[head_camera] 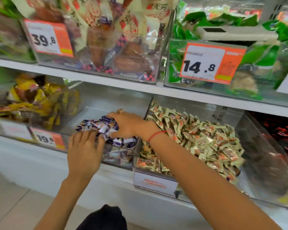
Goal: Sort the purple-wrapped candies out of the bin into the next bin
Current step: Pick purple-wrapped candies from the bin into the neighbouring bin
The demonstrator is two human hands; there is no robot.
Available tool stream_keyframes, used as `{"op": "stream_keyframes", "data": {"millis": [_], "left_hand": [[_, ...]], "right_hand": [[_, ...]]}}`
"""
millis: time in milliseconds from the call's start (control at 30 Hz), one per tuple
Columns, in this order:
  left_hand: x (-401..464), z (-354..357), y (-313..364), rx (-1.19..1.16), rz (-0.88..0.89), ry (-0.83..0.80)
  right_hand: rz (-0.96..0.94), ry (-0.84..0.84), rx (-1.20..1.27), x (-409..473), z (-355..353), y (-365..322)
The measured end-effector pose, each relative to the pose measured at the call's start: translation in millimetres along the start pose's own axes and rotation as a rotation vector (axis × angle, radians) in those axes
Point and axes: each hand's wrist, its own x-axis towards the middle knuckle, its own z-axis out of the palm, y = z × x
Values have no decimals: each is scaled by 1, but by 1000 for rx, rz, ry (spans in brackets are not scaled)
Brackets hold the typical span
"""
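Observation:
A heap of purple-and-white wrapped candies lies in the clear middle bin on the lower shelf. My right hand reaches across from the right and grips the top of the heap, fingers curled into the wrappers. My left hand is at the bin's front edge, fingertips curled into the near side of the same heap. To the right stands a clear bin filled with cream-and-orange wrapped candies. My right forearm crosses its front left corner.
A bin of yellow-wrapped snacks is on the left. Red and black packs lie far right. The upper shelf holds bins with price tags 39.8 and 14.8. A white shelf edge runs just above the bins.

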Motion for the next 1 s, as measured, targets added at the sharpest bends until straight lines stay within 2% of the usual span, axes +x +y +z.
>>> {"op": "stream_keyframes", "data": {"millis": [67, 133, 200, 233, 300, 367, 400, 500, 633, 700, 767, 867, 1000], "left_hand": [[-1, 1, -4, -70, -32, -25], [2, -3, -3, -156, -69, -33], [11, -10, 1, -251, 2, -69], [20, -13, 4, -293, 97, -153], [39, -16, 15, -340, 273, -487], [59, -8, 24, -221, 315, -813], [68, -1, 26, -140, 312, -896], [92, 23, 18, -29, 273, -966], [101, 38, 9, 68, -7, -918], [97, 35, 13, 88, -55, -860], [90, 27, 16, 14, -28, -722], [73, 0, 29, -186, 61, -420], [35, -45, 74, -416, 185, -127]], "right_hand": [[-10, -66, -46, -6, -2, 5], [-27, 67, -16, -26, -3, 14], [-44, 248, 48, -56, -2, 26], [-43, 317, 65, -70, -1, 34], [3, 414, 79, -95, 5, 52], [56, 439, 94, -110, 13, 70], [72, 417, 103, -115, 18, 77], [82, 333, 88, -120, 32, 87], [64, 354, 117, -117, 34, 89], [51, 349, 169, -118, 30, 89], [48, 374, 260, -127, 22, 90], [74, 454, 319, -155, 11, 95], [126, 406, 354, -211, 11, 114]]}}
